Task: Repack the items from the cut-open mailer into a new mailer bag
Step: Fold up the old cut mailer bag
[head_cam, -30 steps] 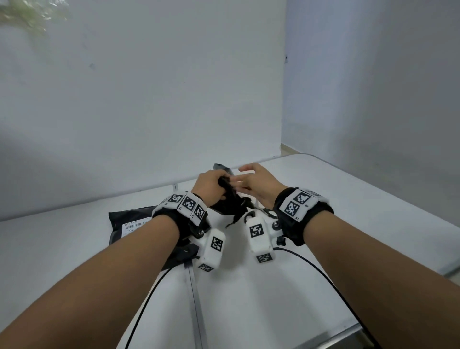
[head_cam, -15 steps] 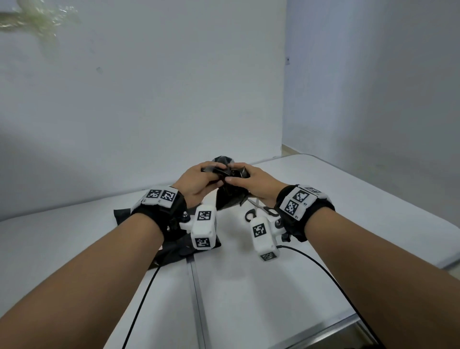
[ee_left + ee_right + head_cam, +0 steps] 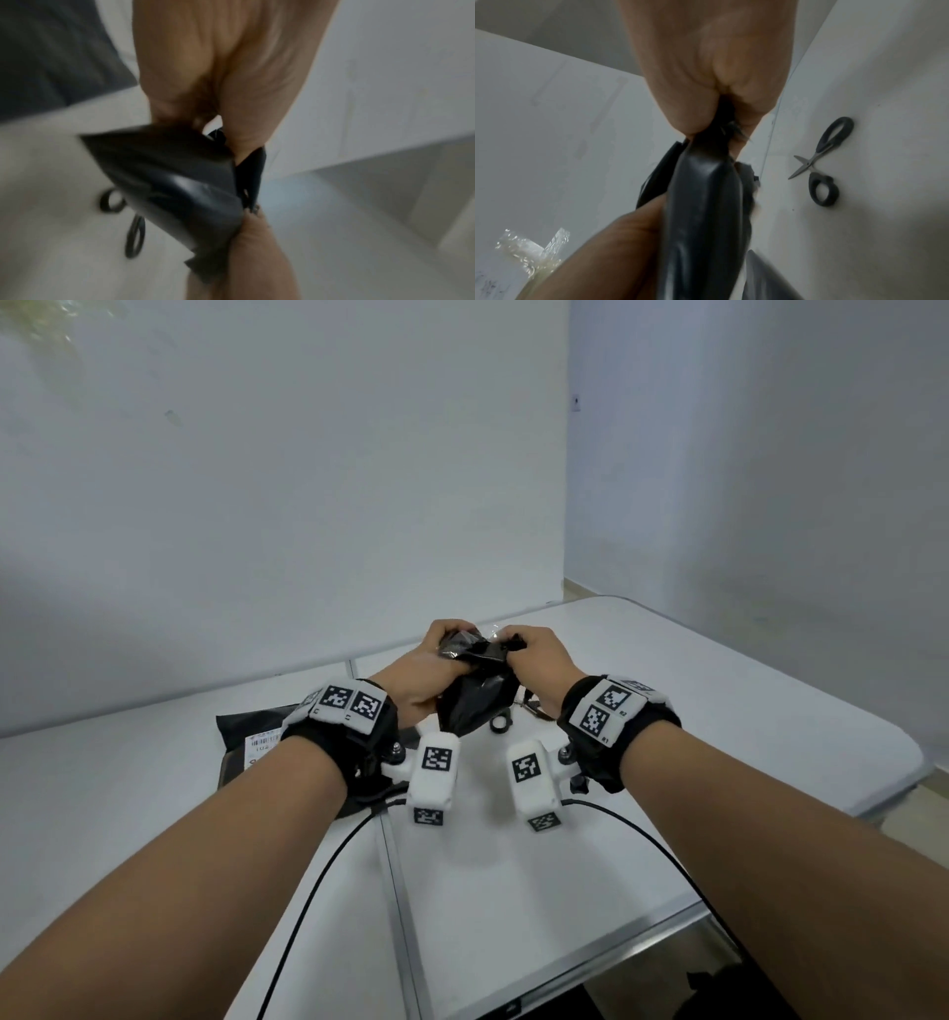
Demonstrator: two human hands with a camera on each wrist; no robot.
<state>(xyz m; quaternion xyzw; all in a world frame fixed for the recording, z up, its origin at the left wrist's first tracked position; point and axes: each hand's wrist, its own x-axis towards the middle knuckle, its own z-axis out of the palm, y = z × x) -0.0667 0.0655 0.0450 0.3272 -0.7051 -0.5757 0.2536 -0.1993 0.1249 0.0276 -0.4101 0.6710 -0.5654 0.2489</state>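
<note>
Left hand (image 3: 429, 671): moved from the near side of the black bag (image 3: 475, 698) to gripping its top edge.
Right hand (image 3: 534, 660): fingers were spread a second ago, now curled on the bag's top.
Black bag: lifted higher, mouth bunched between both hands.

Glossy black mailer (image 3: 477, 695), black-handled scissors (image 3: 821, 164), white table (image 3: 667, 690), black-and-white checked wrist markers (image 3: 352, 703).

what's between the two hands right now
A small black mailer bag, gripped at its top by the left hand and right hand; the head view shows it best.
</note>
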